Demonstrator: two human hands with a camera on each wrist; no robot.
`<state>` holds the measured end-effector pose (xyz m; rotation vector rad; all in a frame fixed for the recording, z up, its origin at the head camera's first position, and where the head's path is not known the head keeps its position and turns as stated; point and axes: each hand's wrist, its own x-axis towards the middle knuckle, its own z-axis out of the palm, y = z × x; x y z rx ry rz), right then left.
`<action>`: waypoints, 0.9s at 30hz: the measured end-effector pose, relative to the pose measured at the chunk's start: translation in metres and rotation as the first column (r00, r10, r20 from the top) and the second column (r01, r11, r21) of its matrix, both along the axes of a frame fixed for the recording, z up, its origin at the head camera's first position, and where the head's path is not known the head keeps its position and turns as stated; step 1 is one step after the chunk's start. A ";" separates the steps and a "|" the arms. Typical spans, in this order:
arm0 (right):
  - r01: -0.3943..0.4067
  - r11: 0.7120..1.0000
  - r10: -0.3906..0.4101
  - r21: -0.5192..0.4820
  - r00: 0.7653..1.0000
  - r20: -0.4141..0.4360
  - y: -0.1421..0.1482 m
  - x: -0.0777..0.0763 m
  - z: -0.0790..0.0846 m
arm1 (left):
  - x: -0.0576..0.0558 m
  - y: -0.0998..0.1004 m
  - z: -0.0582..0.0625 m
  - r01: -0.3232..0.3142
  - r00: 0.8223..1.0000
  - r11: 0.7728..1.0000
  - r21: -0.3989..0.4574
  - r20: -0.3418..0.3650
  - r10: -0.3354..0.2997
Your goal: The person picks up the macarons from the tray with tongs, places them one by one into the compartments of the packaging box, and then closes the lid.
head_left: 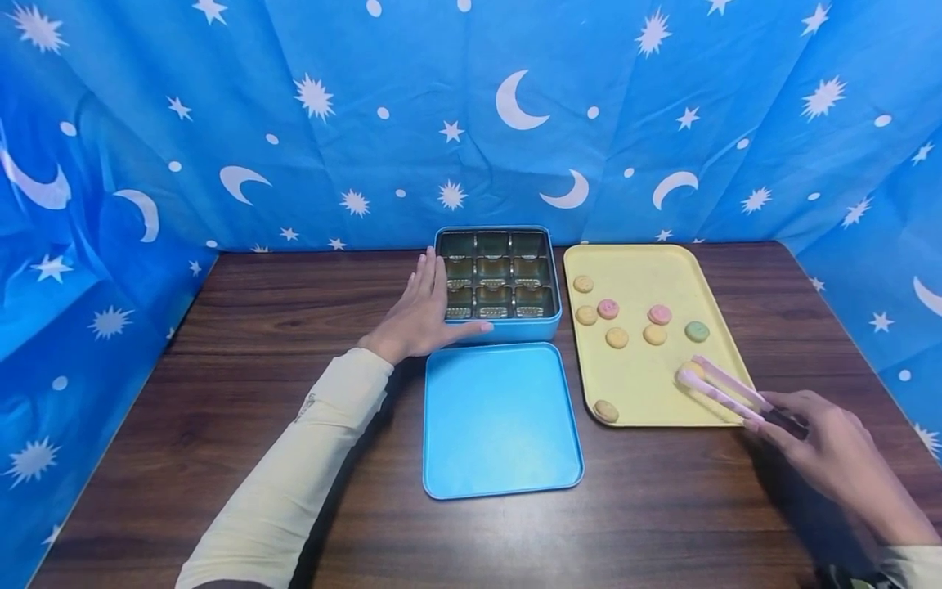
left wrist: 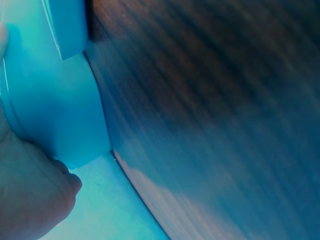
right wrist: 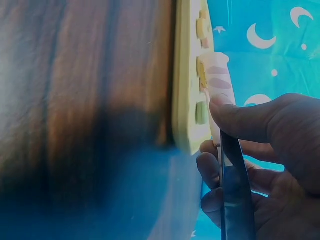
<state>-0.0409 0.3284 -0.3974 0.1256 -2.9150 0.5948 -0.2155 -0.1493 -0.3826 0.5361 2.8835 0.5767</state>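
Pink tongs [head_left: 724, 399] gripped in right hand [head_left: 835, 446], macaron [head_left: 693, 368] between their tips, over tray [head_left: 640, 388]. Left hand [head_left: 414, 317] open, fingers extended against box [head_left: 515, 330]; lid [head_left: 503, 421] on desk [head_left: 280, 327] nearby.

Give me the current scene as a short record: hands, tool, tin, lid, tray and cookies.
left hand: fingers straight along the blue tin's left side, thumb at its front
right hand: holds tongs, tips over the tray
tongs: one yellow cookie between the tips; whether lifted, unclear
blue tin: uncovered, nine-compartment insert showing
lid: flat on the wooden table, on the near side of the tin
tray: yellow, right of the tin
other cookies: four yellow, two pink, one green, one tan, on the tray
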 end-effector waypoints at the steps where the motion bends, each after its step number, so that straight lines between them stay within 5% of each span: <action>1: -0.008 1.000 0.008 -0.002 1.000 -0.009 -0.001 -0.001 0.001 | 0.000 0.000 0.000 0.001 1.000 1.000 -0.002 -0.001 -0.001; 27: -0.240 0.963 0.236 -0.123 0.971 -0.046 -0.082 -0.059 0.047 | 0.002 0.001 0.002 -0.004 1.000 1.000 0.003 0.007 0.004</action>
